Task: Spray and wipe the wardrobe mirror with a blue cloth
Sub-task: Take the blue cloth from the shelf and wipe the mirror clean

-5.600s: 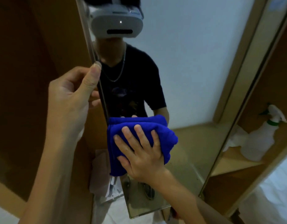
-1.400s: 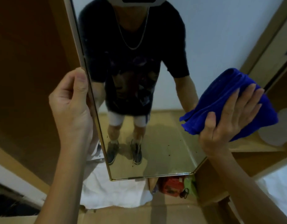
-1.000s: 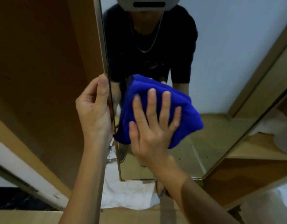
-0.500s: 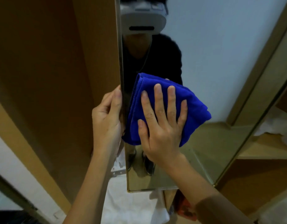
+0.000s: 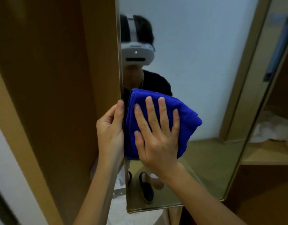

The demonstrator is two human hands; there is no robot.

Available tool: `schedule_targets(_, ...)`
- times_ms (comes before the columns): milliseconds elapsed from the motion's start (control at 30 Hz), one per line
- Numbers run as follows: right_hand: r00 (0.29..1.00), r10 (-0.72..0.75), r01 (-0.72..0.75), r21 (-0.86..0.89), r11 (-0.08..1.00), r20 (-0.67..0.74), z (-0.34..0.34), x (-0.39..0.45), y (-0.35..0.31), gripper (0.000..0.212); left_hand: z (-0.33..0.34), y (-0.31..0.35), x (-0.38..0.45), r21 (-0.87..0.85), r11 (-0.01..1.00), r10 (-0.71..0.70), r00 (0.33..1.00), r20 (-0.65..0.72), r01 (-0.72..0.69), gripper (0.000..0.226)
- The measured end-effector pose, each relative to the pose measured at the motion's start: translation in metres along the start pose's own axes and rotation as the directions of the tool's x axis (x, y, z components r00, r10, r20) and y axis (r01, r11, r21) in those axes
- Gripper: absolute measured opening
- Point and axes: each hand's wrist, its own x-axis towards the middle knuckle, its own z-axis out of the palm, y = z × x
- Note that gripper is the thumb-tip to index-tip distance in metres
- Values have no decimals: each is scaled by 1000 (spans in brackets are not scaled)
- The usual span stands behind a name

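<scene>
My right hand [image 5: 156, 135] lies flat, fingers spread, pressing the folded blue cloth [image 5: 185, 120] against the wardrobe mirror [image 5: 204, 78] at mid-frame, hard by the glass's left edge. My left hand [image 5: 110, 129] pinches that edge, thumb on the front, the other fingers hidden behind — it steadies the door [image 5: 67, 78] filling the left of the frame. To wipe well I judge I should keep the palm flat, press evenly, and run overlapping strokes from this edge toward the lower right, where the glass looks unwiped. Counted: one cloth, one mirror, two hands — no spray bottle in sight.
</scene>
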Motion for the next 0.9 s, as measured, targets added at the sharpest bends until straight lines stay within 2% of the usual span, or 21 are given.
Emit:
schedule_targets(367, 1000, -27, 27, -43, 999, 12, 9, -13, 0, 54, 3, -11, 4, 8, 995, 102, 993, -54, -102, 33)
schedule_targets(533, 997, -69, 72, -86, 994, 29, 4, -18, 32, 55, 3, -12, 7, -4, 996, 87, 996, -25, -87, 36)
schedule_targets(767, 981, 183, -193, -214, 958, -65, -25, -62, 152, 56, 2, -21, 15, -19, 996, 87, 993, -80, -89, 40)
schedule_targets(900, 933, 337, -359, -243, 901, -130, -28, -71, 172, 55, 2, -18, 12, -43, 994, 98, 992, -78, -102, 37)
